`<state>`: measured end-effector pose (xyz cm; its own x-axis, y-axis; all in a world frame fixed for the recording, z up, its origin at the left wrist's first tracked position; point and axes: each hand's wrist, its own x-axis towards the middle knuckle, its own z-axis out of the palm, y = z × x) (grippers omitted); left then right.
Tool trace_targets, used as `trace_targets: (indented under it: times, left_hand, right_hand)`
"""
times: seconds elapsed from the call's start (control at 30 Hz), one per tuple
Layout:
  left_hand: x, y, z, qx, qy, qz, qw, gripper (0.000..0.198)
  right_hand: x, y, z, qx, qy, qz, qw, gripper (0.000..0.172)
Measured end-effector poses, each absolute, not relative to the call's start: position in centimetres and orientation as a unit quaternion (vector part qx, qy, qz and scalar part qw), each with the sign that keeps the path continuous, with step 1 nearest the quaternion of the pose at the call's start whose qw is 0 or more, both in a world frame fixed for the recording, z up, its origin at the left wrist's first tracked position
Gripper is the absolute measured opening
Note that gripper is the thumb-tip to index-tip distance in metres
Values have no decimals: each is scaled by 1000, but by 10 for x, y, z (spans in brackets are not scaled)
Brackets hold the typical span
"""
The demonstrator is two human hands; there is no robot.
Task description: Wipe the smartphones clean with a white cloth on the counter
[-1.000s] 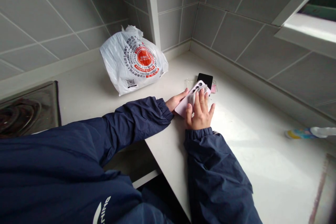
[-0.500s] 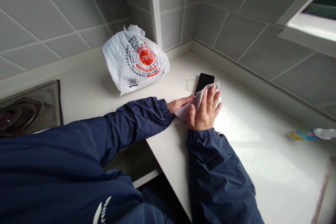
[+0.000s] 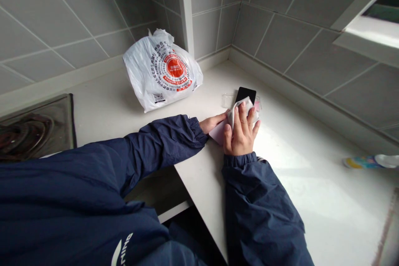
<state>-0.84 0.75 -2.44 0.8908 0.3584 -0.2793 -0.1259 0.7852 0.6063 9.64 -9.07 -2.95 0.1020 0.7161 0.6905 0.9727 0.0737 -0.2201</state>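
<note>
A pale pink phone (image 3: 218,133) lies flat on the white counter (image 3: 296,183). My left hand (image 3: 212,122) grips its left edge and keeps it in place. My right hand (image 3: 241,131) presses a white cloth (image 3: 246,106) down onto the phone, fingers lying flat over the cloth. Most of the phone is hidden under that hand. Just behind lies a black phone (image 3: 245,93), next to a clear case (image 3: 228,99).
A white plastic bag (image 3: 162,70) with red print sits at the back by the tiled wall. A dark stove top (image 3: 34,126) is at the left. A colourful tube (image 3: 368,161) lies at the far right. The counter's front edge (image 3: 199,212) runs beside my arms.
My right hand slid the cloth up along the pink phone toward the black phone, then drew back a little. My left hand stayed on the phone's edge.
</note>
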Motion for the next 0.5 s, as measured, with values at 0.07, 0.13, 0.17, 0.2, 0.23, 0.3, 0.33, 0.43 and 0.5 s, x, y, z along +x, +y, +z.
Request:
trace_targets:
  times: [0.07,0.13,0.17,0.2,0.23,0.3,0.33,0.43,0.5]
  left_hand:
    - [-6,6,-18,271,199,171,926,57]
    - [-5,4,-13,252,207,203,923,56]
    - [-4,4,-11,248,214,211,921,55]
    - [-4,3,-9,248,223,213,918,56]
    - [-4,3,-9,252,229,211,916,56]
    - [-4,4,-11,264,233,208,912,57]
    - [-4,4,-12,270,232,209,911,57]
    - [-5,5,-18,288,223,204,909,54]
    - [-5,5,-21,301,214,193,909,54]
  right_hand:
    - [94,-91,-30,-654,-659,-172,331,59]
    - [93,-90,-30,-659,-665,-157,315,59]
    - [92,-90,-30,-663,-665,-151,309,60]
    - [92,-90,-30,-665,-666,-147,305,60]
    - [91,-90,-31,-665,-667,-144,303,61]
    - [91,-89,-32,-668,-665,-142,302,62]
    - [90,-89,-32,-671,-662,-143,303,62]
    - [90,-90,-33,-682,-646,-147,310,62]
    - [90,-91,-33,-687,-636,-147,320,62]
